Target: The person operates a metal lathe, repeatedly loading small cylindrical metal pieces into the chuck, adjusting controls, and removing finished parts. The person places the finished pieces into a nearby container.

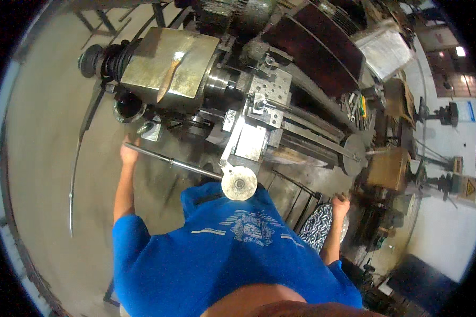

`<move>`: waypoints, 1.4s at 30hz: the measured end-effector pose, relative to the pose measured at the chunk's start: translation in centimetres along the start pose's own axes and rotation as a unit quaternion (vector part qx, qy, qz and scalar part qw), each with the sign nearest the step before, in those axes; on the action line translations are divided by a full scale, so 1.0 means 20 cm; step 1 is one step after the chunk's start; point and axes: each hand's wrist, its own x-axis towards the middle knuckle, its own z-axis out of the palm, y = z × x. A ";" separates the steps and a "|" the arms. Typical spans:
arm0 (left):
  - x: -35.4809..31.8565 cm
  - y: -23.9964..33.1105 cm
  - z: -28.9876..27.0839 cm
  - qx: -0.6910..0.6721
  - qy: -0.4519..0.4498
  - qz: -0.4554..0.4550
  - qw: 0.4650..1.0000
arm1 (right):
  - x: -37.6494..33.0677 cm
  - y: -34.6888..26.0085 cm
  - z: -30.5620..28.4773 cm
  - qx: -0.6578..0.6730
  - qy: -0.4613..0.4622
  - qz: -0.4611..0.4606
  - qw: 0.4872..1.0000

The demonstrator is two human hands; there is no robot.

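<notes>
A metal lathe fills the upper middle, with its chuck [219, 82], tool post [260, 103] and a pale round handwheel [239, 183] close to my body. From beside the handwheel a long steel bar [188, 166] slants up to the left. My left hand [129, 152] is at that bar's far end; its fingers are mostly hidden, so their grip cannot be told. Out to the right, my right hand [340, 205] is closed like a fist, above a black-and-white patterned cushion [317, 227] and beside a dark metal frame [296, 182]. What lies inside its fingers is hidden.
A wooden-handled brush [169, 79] lies on the flat headstock cover [195, 53]. Several hand tools [357, 111] sit at the right of the lathe bed. A cardboard box [388, 168] and other machines stand farther right. A thin long rod [75, 179] stretches down on the left.
</notes>
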 end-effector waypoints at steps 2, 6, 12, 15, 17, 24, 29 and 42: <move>0.07 0.19 0.04 0.091 -0.032 0.066 0.993 | -0.08 -0.20 -0.03 -0.005 0.011 0.026 1.000; 0.17 0.30 0.07 0.183 -0.088 0.120 0.972 | -0.21 -0.40 -0.05 0.002 -0.080 0.102 0.992; 0.07 0.44 0.28 -0.028 0.019 -0.123 0.992 | -0.32 -0.63 0.01 -0.030 -0.082 0.023 0.996; 0.08 0.39 0.28 -0.015 -0.013 0.018 1.000 | -0.30 -0.53 0.09 -0.014 -0.069 0.054 0.996; 0.11 0.24 0.31 -0.038 -0.007 0.053 0.998 | -0.14 -0.71 -0.02 -0.007 -0.101 0.000 0.995; 0.15 0.24 0.14 0.062 -0.131 0.046 0.988 | 0.40 -1.59 -0.13 0.108 -0.086 -0.226 0.964; 0.10 0.12 -0.19 -0.078 -0.136 0.109 0.982 | 0.57 -2.27 0.09 0.182 -0.150 -0.462 0.855; -0.57 -0.63 -1.04 0.061 0.178 -0.234 0.954 | 0.65 -2.56 0.49 0.104 -0.338 -0.450 0.820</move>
